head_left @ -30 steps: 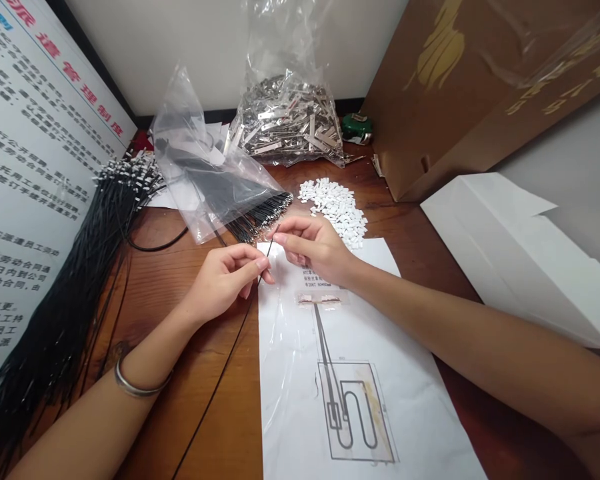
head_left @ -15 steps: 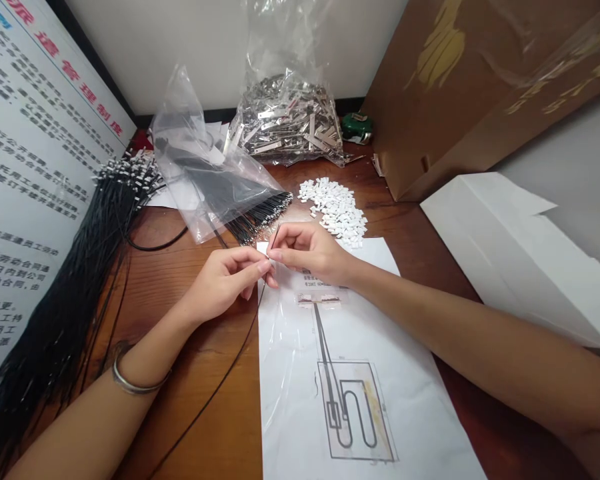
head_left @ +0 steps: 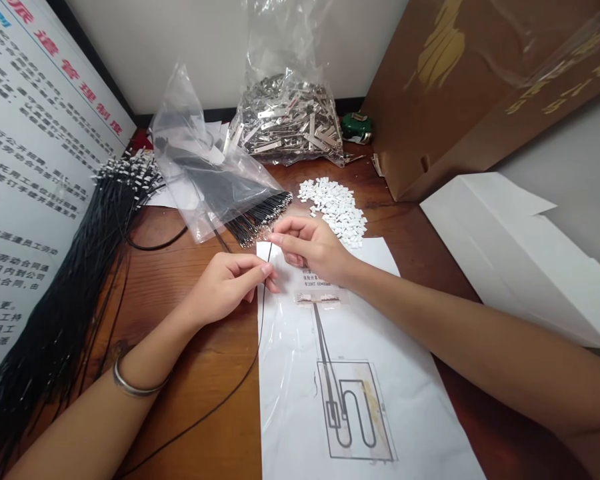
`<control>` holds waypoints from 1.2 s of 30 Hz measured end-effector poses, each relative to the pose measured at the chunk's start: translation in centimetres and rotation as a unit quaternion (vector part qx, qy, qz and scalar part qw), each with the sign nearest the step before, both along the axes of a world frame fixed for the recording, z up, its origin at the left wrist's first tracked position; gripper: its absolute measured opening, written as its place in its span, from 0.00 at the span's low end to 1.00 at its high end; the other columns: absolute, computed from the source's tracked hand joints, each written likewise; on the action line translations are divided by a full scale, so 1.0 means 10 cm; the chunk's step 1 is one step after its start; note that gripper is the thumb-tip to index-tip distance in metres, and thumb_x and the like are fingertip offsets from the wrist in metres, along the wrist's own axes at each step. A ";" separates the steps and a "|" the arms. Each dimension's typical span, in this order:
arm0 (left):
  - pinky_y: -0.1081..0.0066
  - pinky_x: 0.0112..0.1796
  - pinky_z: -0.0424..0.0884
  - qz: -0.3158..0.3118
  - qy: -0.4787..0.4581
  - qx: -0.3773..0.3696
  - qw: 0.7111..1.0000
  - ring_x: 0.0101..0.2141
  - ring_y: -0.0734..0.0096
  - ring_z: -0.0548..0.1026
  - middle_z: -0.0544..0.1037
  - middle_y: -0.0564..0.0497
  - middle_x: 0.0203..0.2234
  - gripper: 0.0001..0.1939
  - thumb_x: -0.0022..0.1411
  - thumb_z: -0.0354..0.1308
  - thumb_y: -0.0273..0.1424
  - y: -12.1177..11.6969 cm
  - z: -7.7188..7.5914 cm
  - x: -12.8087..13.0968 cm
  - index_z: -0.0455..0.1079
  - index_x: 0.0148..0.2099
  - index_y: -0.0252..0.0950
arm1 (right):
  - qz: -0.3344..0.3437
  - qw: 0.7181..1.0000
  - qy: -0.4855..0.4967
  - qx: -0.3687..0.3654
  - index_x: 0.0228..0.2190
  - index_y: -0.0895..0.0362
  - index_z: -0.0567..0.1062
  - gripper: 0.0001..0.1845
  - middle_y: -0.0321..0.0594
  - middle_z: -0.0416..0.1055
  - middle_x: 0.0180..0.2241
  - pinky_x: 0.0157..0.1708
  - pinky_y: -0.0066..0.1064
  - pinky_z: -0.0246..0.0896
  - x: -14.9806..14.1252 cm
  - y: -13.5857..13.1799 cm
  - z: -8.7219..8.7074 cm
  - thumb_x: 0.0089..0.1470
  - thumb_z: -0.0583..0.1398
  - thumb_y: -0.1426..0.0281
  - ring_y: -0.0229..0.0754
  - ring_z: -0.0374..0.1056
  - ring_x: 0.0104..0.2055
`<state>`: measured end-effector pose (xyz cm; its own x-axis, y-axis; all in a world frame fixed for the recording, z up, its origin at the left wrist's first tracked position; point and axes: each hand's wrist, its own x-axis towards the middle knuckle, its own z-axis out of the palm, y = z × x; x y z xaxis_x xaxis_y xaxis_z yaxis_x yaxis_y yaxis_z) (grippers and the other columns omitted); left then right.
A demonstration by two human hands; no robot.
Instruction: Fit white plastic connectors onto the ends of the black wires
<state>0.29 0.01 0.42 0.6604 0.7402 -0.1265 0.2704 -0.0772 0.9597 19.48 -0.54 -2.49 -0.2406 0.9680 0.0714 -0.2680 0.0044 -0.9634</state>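
Since the earlier frame, the right hand has shifted a little away from the left hand, so a short stretch of wire now shows between them, and the near part of the black wire bows further to the left. That wire is held over the far-left corner of a printed sheet, with the right thumb and forefinger closed on it close to its far end and the left thumb and fingers pinching it just nearer the person. Between the two pinches its long axis runs almost straight away from the person, leaning slightly right at the far end; the right hand is nearer that end. Below the left pinch, the wire drops along the sheet's left edge, then curves left across the wooden table to the bottom of the view. Beyond the hands lie wires with metal ends, partly inside a clear bag, and, to their right, a heap of small white pieces. Farther back stands a bag of metal strips; a thick bundle of black wires lies well to the left.
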 end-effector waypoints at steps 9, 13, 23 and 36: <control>0.76 0.21 0.63 0.050 -0.018 -0.003 0.999 0.17 0.80 0.66 0.82 0.48 0.25 0.15 0.62 0.60 0.41 0.01 0.00 0.01 0.76 0.34 0.32 | -0.002 1.000 -0.014 0.024 0.29 0.58 0.77 0.14 0.28 0.66 0.17 0.16 0.27 0.40 -0.01 0.00 -0.02 0.49 0.69 0.60 0.28 0.52 0.17; 0.77 0.20 0.62 0.072 -0.032 -0.009 0.997 0.16 0.80 0.65 0.80 0.49 0.23 0.18 0.59 0.63 0.44 0.00 0.01 0.04 0.74 0.31 0.32 | 0.000 0.998 -0.044 0.046 0.28 0.59 0.79 0.12 0.31 0.69 0.19 0.17 0.28 0.42 -0.02 -0.02 0.01 0.50 0.69 0.62 0.28 0.53 0.19; 0.77 0.21 0.63 0.063 -0.039 -0.002 0.997 0.16 0.80 0.65 0.80 0.49 0.21 0.19 0.61 0.62 0.45 0.01 -0.01 0.03 0.76 0.33 0.31 | -0.008 0.997 -0.059 0.053 0.29 0.59 0.78 0.12 0.30 0.69 0.19 0.19 0.27 0.44 -0.02 -0.02 -0.04 0.48 0.70 0.63 0.28 0.54 0.19; 0.76 0.19 0.63 0.060 -0.048 -0.016 0.997 0.15 0.80 0.65 0.80 0.48 0.22 0.16 0.61 0.59 0.41 0.00 -0.04 0.04 0.71 0.31 0.33 | -0.017 0.995 -0.072 0.068 0.28 0.59 0.77 0.11 0.29 0.65 0.17 0.18 0.28 0.42 -0.02 -0.04 -0.02 0.48 0.70 0.64 0.28 0.53 0.19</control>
